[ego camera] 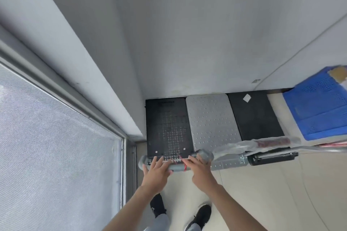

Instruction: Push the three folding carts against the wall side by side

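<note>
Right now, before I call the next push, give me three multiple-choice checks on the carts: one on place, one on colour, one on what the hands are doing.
1. Whose handle are the left hand and right hand on?
A. the left black cart
B. the one in the centre
C. the one furthest right

2. What colour is the middle cart?
A. blue
B. silver
C. red

3. What state are the hands in?
A. both on the grey handle
B. only one touching
C. both hanging free

Answers: A, the handle sits at the perforated black deck's near end; B, its dotted deck is bare metal; A, fingers of both lie over the padding.
</note>
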